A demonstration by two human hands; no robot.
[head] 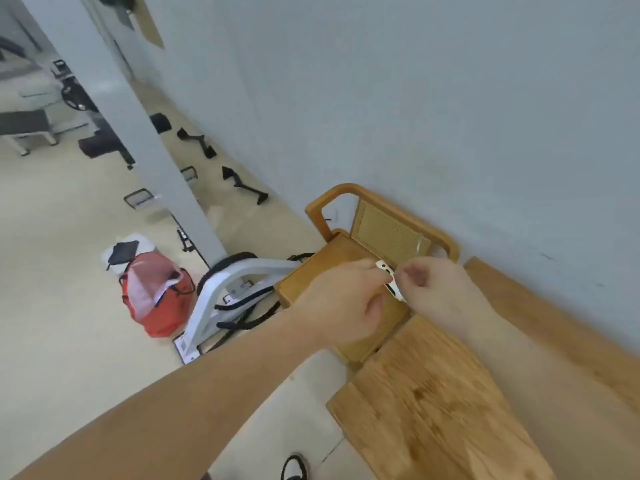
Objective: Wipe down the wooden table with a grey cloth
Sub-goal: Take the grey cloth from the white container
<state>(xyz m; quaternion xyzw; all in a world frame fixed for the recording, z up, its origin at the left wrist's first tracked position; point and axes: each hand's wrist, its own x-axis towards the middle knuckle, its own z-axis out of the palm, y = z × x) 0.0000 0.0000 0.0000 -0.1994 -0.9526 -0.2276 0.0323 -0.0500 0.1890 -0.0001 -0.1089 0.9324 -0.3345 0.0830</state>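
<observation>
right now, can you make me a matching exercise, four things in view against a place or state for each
1 bag
2 small white object
3 chair
4 table

a woven back panel
b red, on the floor
c held between left hand and right hand
d plank top, bottom right of the view

Pairs: 1-b, 2-c, 3-a, 4-d

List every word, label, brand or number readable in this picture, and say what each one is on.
None can be read.
white machine frame: dark marks on its base, too blurred to read.
small white object, pinched between the left hand and the right hand: dark marks, not legible as letters.
</observation>
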